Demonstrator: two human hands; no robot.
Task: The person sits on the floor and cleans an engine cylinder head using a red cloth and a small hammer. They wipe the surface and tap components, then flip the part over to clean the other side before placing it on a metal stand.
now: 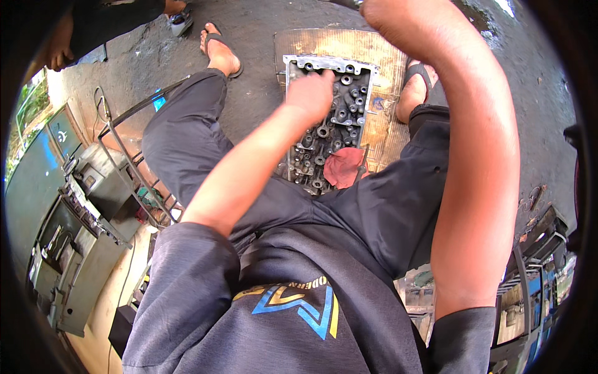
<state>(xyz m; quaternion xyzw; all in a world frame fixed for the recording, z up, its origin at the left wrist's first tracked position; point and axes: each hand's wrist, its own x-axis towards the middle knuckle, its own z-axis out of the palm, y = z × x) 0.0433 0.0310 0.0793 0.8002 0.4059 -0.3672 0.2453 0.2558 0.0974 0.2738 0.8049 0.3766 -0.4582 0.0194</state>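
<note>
Cylinder head [343, 116] on cardboard [387, 128] between the feet [411, 101], long axis running forward from the lap [349, 218], far end slightly right. Left hand [311, 95] over its far left part; right hand [387, 15] cropped above; neither grip can be told.

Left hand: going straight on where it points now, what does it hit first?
The left hand would likely meet the far rim of the metal engine part, with cardboard beyond. Its height relative to the rim is unclear; it might pass above.
</note>
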